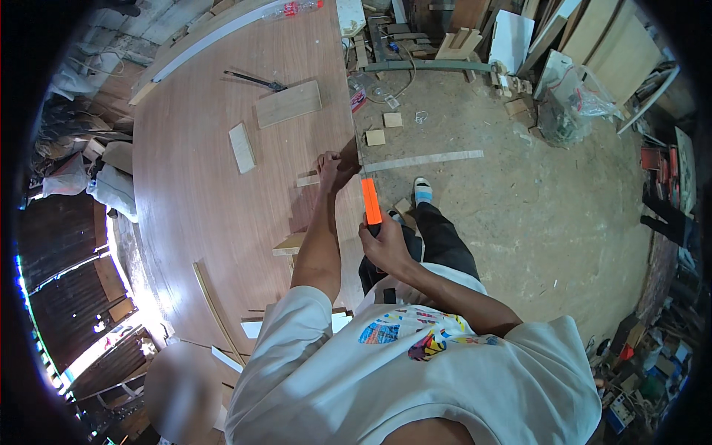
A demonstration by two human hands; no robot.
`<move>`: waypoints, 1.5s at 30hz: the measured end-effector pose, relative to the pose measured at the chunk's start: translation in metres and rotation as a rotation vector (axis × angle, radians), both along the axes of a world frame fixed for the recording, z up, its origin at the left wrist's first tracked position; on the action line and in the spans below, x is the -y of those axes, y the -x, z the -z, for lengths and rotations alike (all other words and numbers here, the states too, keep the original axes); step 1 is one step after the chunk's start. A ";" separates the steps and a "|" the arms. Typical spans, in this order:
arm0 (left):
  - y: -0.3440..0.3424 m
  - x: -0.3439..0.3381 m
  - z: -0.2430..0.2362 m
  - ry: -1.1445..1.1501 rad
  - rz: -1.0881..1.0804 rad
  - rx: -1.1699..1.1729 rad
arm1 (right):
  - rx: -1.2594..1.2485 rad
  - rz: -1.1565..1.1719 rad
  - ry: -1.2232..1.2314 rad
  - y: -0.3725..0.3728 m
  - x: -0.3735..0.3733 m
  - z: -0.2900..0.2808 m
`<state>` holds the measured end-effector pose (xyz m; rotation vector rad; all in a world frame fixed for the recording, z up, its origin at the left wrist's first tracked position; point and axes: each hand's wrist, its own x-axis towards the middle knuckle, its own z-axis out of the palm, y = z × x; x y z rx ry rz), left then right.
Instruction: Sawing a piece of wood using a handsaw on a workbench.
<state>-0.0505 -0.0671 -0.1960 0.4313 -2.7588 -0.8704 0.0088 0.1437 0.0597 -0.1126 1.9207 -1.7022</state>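
On the brown wood-grained tabletop, a clear plastic bottle with red parts lies at the far edge. Nearer, a slim black tool lies beside a flat rectangular pale wooden board, with a short whitish wooden strip close by. On the drab concrete floor rest two small square tan wooden blocks, while a bulging transparent plastic bag sits near leaning tan wooden panels.

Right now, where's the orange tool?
The orange tool is near the middle of the head view, held in the person's right hand, beside the right edge of the table.
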 end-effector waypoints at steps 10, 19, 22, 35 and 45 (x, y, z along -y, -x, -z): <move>0.004 0.004 0.006 -0.070 0.009 0.085 | -0.065 -0.040 -0.038 0.000 0.001 -0.014; 0.002 0.009 0.008 -0.127 -0.018 0.052 | -0.028 -0.055 -0.069 -0.003 -0.001 -0.027; 0.003 0.005 0.014 -0.118 -0.012 0.089 | -0.031 -0.058 -0.081 -0.005 -0.005 -0.029; 0.002 0.018 0.039 -0.095 -0.109 0.083 | -0.039 -0.057 -0.069 -0.007 0.000 -0.038; 0.005 0.031 0.061 0.006 0.002 0.072 | -0.018 -0.017 -0.103 -0.008 -0.002 -0.039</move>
